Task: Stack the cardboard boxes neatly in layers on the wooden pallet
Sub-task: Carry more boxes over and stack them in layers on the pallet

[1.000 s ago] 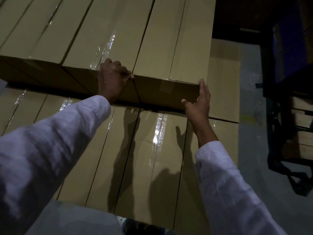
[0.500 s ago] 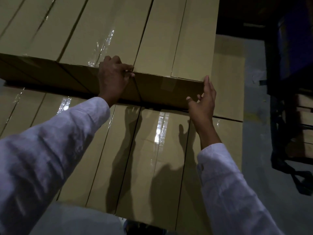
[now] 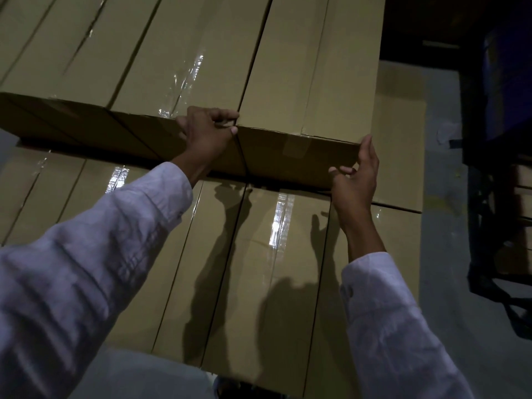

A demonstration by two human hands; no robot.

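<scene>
Box front shadowed, clutter at right indistinct

Long tan cardboard boxes side by side (seams clear-taped), upper layer resting on lower layer

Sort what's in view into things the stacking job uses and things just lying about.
Job: end box of the upper layer, left hand gripping its left corner, right hand touching its right corner; other upper boxes; lower-layer boxes.
Lying about: dark blue object, dark frame on the right, grey floor.
</scene>
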